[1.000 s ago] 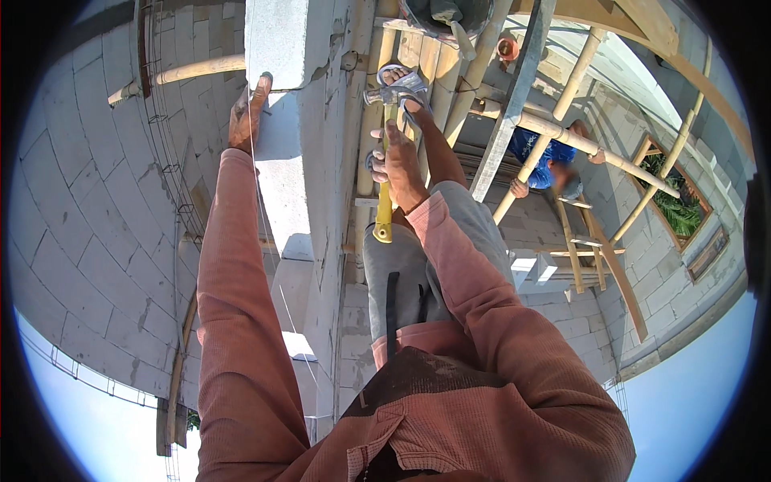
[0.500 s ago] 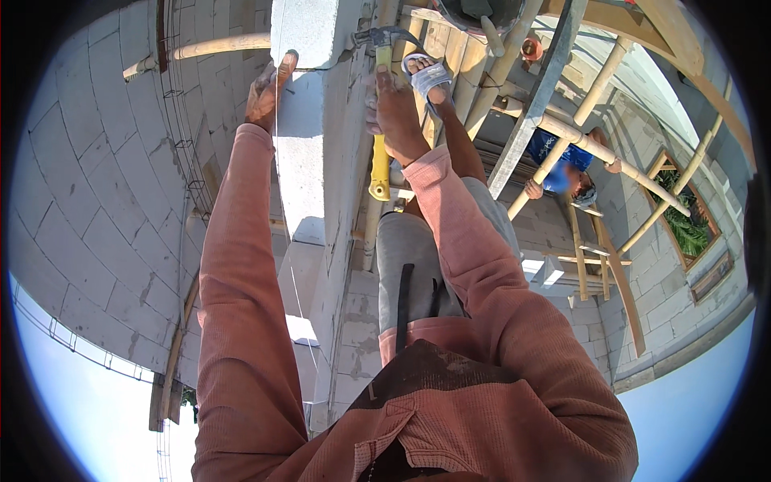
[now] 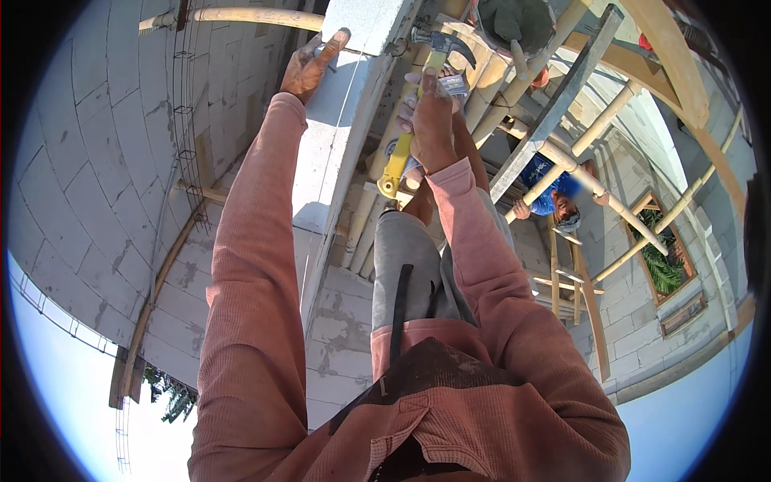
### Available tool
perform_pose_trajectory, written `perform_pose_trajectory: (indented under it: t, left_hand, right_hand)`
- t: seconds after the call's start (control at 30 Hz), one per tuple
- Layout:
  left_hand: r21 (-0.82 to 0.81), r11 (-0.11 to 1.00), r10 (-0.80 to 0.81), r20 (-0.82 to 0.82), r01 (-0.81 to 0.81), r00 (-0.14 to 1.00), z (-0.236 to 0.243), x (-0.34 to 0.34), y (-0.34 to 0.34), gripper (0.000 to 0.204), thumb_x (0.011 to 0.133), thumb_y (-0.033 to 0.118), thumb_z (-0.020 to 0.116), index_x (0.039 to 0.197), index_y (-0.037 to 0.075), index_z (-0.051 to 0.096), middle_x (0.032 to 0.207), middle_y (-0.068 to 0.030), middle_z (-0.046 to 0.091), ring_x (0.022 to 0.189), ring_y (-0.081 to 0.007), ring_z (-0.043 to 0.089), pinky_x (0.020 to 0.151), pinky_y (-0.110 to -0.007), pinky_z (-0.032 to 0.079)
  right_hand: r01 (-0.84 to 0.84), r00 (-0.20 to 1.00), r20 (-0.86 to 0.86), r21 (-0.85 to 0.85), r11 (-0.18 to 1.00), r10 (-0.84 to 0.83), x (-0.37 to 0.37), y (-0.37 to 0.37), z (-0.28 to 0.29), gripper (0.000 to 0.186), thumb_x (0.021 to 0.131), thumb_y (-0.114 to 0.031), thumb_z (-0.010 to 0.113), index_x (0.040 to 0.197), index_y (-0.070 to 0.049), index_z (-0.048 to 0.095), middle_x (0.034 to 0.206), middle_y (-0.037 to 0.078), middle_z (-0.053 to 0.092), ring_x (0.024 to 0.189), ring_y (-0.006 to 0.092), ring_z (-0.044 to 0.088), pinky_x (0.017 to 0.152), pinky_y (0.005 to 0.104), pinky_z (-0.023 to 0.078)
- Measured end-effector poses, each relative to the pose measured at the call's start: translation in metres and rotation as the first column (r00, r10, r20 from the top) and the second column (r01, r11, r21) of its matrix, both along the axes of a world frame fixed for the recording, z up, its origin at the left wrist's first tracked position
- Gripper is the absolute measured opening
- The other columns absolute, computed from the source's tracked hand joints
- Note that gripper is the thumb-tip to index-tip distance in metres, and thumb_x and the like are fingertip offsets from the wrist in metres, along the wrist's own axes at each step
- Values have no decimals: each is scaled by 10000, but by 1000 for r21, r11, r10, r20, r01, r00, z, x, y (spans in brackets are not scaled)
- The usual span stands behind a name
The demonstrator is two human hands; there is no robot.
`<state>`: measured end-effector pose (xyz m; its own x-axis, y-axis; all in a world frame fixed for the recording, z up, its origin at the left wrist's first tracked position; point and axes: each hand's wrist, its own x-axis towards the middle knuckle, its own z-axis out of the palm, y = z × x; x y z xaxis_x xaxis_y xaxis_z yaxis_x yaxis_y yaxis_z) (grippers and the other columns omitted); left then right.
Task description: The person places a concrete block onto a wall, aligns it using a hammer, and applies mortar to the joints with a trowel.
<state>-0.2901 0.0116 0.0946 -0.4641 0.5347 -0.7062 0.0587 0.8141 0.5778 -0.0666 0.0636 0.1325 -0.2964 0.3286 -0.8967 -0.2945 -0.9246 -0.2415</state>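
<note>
My left hand [image 3: 312,67] rests at the left edge of the pale block wall top [image 3: 329,104], thumb and fingers apart, the thumb lying on the block. Beside it a small thin piece like a nail [image 3: 332,67] shows on the block. A taut thin string [image 3: 334,145] runs along the wall top. My right hand [image 3: 434,120] is closed round the yellow handle of a claw hammer [image 3: 393,173], right of the wall. The dark metal hammer head [image 3: 446,46] points away from me, apart from the block.
A bucket of grey mortar [image 3: 514,20] with a trowel stands at the far right. Bamboo poles [image 3: 606,120] and a metal-grey beam [image 3: 554,104] cross the scaffold. Below, a person in a blue shirt [image 3: 546,178] has hands at a pole. A tall block wall [image 3: 96,161] rises left.
The view has shifted, so the wall top and both hands appear farther right. My left hand stays at the block, and the hammer stays in my right hand.
</note>
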Motion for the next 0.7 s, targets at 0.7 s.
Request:
perform_pose_trajectory:
  t: [0.7]
  left_hand:
    - [88,996,20,67,-26,998,1,10,-2,1161,687,799,648,1431,-66,431,1327,-280,557,1223,-363,562,1079,-407,409]
  right_hand:
    - [-853,485,859,506,-127,168,8,13,25,206,985,-193,560,1002,1,495,743,228,594,686,461,602,600,505,483]
